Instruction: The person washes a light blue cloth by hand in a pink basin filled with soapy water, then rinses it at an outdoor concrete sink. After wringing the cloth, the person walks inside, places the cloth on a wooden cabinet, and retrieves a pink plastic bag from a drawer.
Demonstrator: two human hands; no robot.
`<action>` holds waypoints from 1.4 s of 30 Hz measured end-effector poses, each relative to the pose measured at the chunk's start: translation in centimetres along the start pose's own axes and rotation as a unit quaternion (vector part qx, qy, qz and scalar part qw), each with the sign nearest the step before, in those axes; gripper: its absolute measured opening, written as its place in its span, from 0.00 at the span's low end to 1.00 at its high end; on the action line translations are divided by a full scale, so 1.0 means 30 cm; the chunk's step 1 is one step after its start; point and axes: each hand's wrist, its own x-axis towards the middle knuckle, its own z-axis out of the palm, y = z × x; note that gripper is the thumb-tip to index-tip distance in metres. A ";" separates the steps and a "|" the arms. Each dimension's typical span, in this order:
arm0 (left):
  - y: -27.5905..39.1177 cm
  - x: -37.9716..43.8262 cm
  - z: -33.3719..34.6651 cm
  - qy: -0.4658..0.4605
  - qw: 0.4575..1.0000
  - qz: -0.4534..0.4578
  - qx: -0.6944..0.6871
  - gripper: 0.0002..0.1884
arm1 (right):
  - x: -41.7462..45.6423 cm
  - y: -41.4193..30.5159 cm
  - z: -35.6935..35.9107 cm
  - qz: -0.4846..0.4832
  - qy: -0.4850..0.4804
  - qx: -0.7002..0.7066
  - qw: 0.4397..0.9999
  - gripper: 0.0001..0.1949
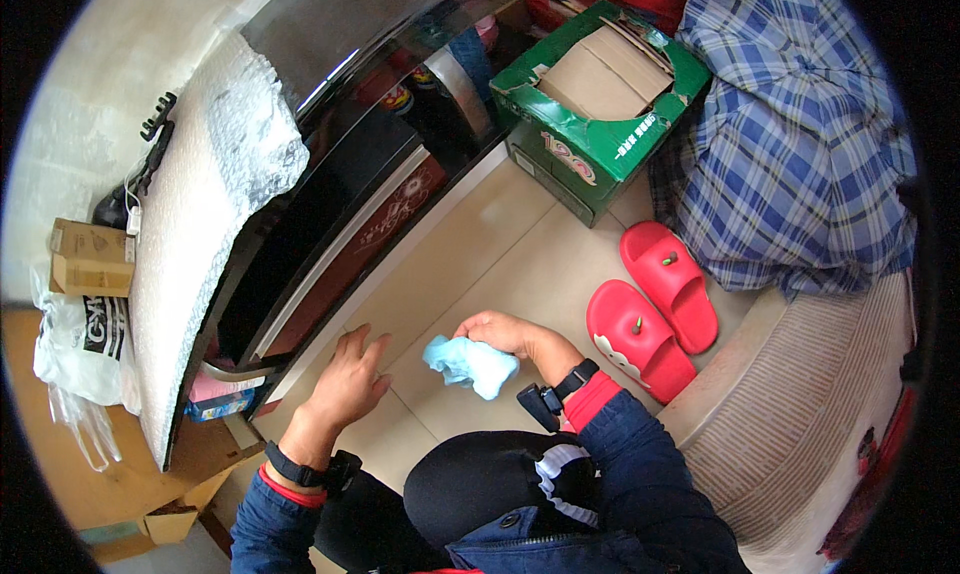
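Note:
My right hand [497,334] grips a crumpled light-blue cloth [474,365] in its fingertips, above the tiled floor [457,289]. The cloth hangs in loose folds below the fingers. To its left, my left hand [349,377] is raised with fingers spread and nothing in it, near the lower front of a dark cabinet [300,296]. Each wrist wears a black strap with a small device. My knees, in black trousers, are bent beneath the hands.
Red slide sandals [652,334] stand on the floor at right. Behind them are a green cardboard box [577,143] and a blue plaid fabric cover [795,139]. Bubble wrap [217,169] covers the cabinet top. A white plastic bag [82,349] and a small brown box [94,259] lie at far left.

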 end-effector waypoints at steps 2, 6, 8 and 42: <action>0.002 0.002 0.000 -0.004 1.000 0.000 -0.004 0.32 | 0.006 0.014 -0.007 0.001 0.005 0.008 1.000 0.13; 0.025 0.006 -0.017 -0.023 1.000 -0.015 -0.012 0.32 | 0.008 0.024 -0.011 0.010 0.008 0.013 1.000 0.12; 0.024 0.003 -0.014 -0.025 1.000 -0.017 -0.010 0.32 | 0.008 0.027 -0.009 0.008 0.015 0.004 1.000 0.12; 0.032 0.044 0.001 -0.001 1.000 -0.007 -0.019 0.32 | -0.013 0.035 -0.021 -0.003 0.069 0.032 0.997 0.12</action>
